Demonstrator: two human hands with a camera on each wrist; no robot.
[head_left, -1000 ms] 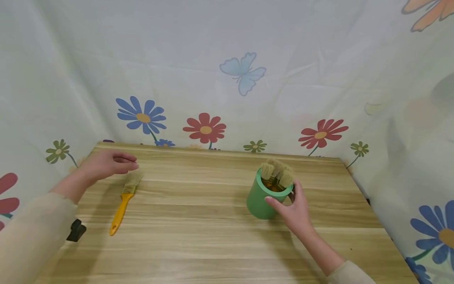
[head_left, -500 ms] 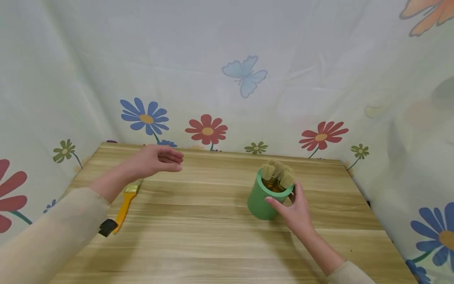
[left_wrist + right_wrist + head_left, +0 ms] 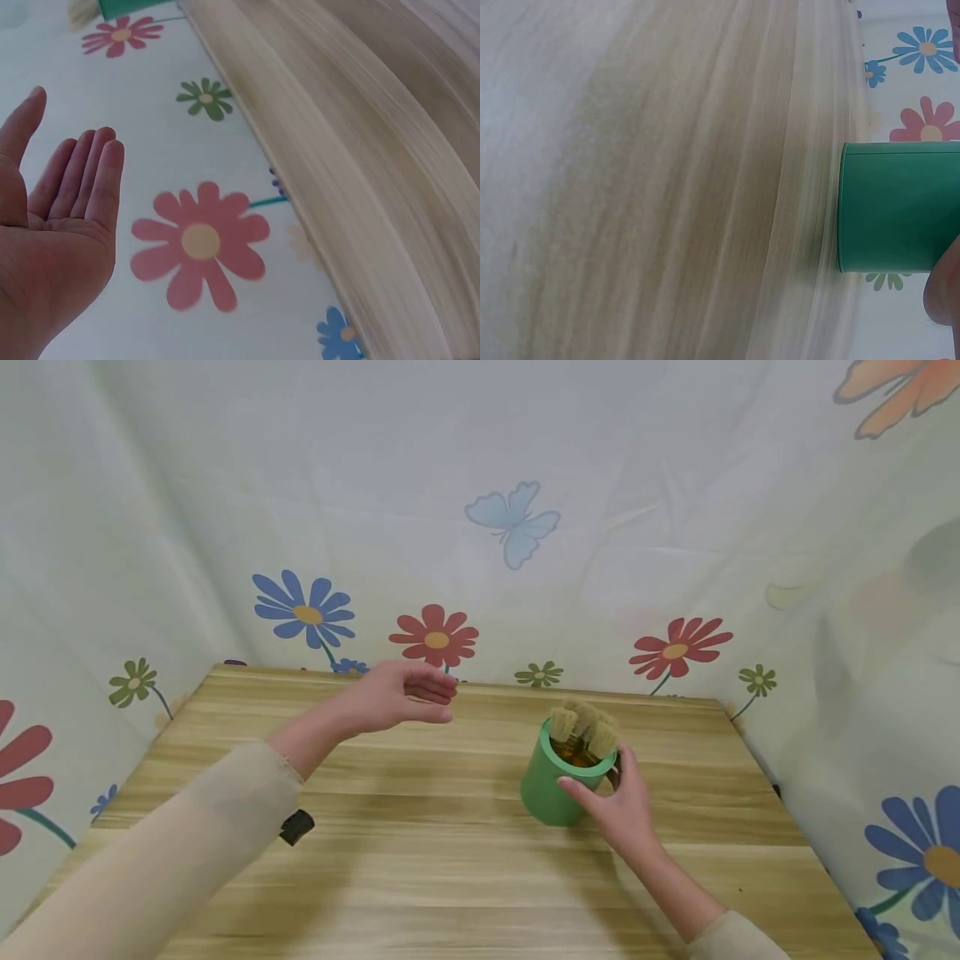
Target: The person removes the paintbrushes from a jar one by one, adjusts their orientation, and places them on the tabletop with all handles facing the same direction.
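Observation:
Near the right of the table, my right hand (image 3: pixel 622 810) grips a green cup (image 3: pixel 553 789), thumb on the near side and fingers round the far side. Several paintbrushes (image 3: pixel 579 727) stand in the cup, pale bristles up and their handles hidden inside. In the right wrist view the cup (image 3: pixel 900 210) lies beside the thumb (image 3: pixel 945 289). My left hand (image 3: pixel 401 697) hovers over the table left of the cup, holding nothing. Its fingers (image 3: pixel 75 180) are extended with the thumb apart in the left wrist view. The left sleeve covers the spot where a yellow-handled paintbrush lay.
The wood-grain table (image 3: pixel 420 877) ends at the back against a white curtain (image 3: pixel 360 485) printed with flowers and a butterfly. More curtain hangs at both sides. A small black device (image 3: pixel 297 827) shows beside the left sleeve.
My left hand has moved right, away from the yellow-handled paintbrush and towards the cup. The left sleeve now hides that brush. My right hand keeps its grip on the cup, nearly still.

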